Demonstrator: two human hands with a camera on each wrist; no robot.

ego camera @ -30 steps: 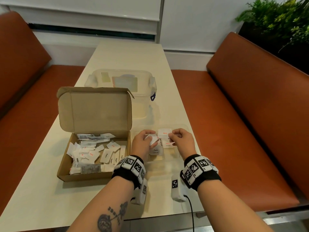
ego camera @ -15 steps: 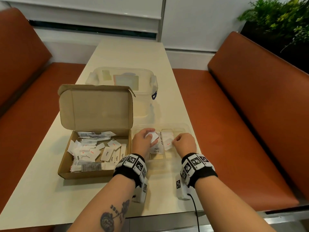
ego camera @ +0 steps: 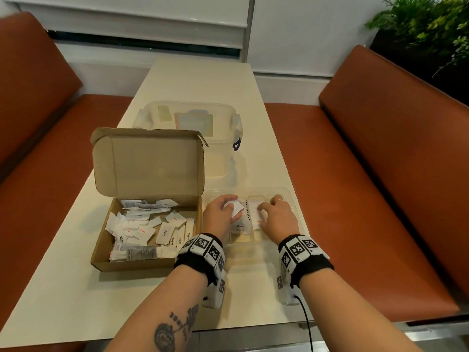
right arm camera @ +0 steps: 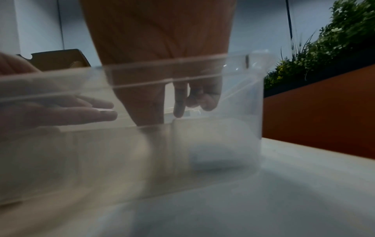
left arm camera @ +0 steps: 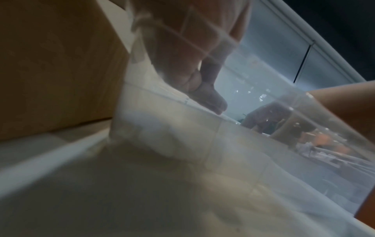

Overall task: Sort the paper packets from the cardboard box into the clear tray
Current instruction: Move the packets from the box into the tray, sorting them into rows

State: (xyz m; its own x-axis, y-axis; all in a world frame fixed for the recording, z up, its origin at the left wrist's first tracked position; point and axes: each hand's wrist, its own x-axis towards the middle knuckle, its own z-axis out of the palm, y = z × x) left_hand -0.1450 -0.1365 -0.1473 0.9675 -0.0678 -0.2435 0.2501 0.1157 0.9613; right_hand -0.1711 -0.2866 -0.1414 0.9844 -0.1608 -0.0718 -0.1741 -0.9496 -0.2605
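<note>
Both my hands are down in the clear tray (ego camera: 291, 199), which sits on the table (ego camera: 198, 92) touching the right side of the cardboard box (ego camera: 147, 262). My left hand (ego camera: 219, 214) is over the tray compartment nearest the box, fingers curled round a small white packet (ego camera: 237, 209); its corner sticks out past my fingertips. My right hand (ego camera: 276, 215) is one compartment further from the box, fingers bent down onto the white packets lying there (ego camera: 255, 217). Can't tell whether it's pinching one or just pressing on them; the right wrist view only shows the fingers (right arm camera: 179, 104) pointing down through the tray wall, blurred. One packet reading "Pepper" (ego camera: 239, 226) lies flat in the tray under my left hand.

The box has its lid flap standing open and still holds a loose pile of packets (ego camera: 142, 224), some marked Sugar, Salt, Pepper. Behind the box sits a clear lidded storage tub (ego camera: 228, 115).
</note>
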